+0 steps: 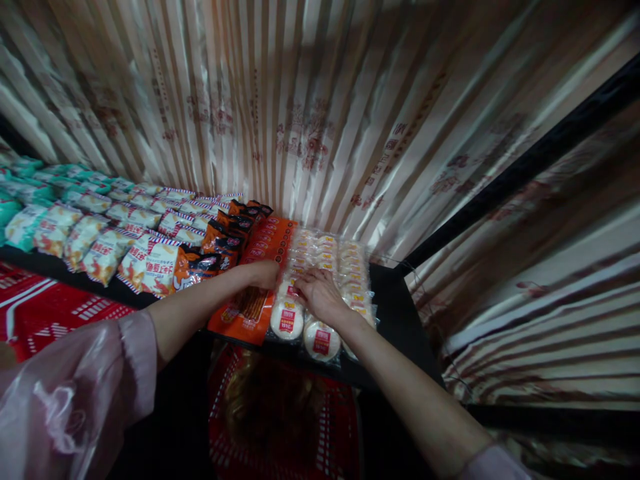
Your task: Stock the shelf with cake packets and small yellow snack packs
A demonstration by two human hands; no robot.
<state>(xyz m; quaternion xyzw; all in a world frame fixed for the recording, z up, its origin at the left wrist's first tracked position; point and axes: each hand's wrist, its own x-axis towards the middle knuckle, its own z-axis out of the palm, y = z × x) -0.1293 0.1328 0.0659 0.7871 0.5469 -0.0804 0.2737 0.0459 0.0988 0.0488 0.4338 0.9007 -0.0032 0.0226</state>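
Observation:
Several clear packets of round white crackers (286, 321) with red and yellow labels lie in rows at the right end of a black shelf. My right hand (320, 293) is over these rows, its fingers bent and closed on a cracker packet in the left row. Opposite it, my left hand (264, 274) rests at the border between that row and the flat orange packets (245, 327). Its fingers are curled and mostly hidden, so what they hold cannot be made out. Black-and-orange bags (223, 241) lie just left of the orange packets.
White snack bags (107, 253) and green bags (30, 190) fill the shelf's left side. A pleated, printed curtain (310, 133) hangs behind. Red baskets (345, 427) stand below the black shelf (400, 313). A black bar (525, 160) slants at right.

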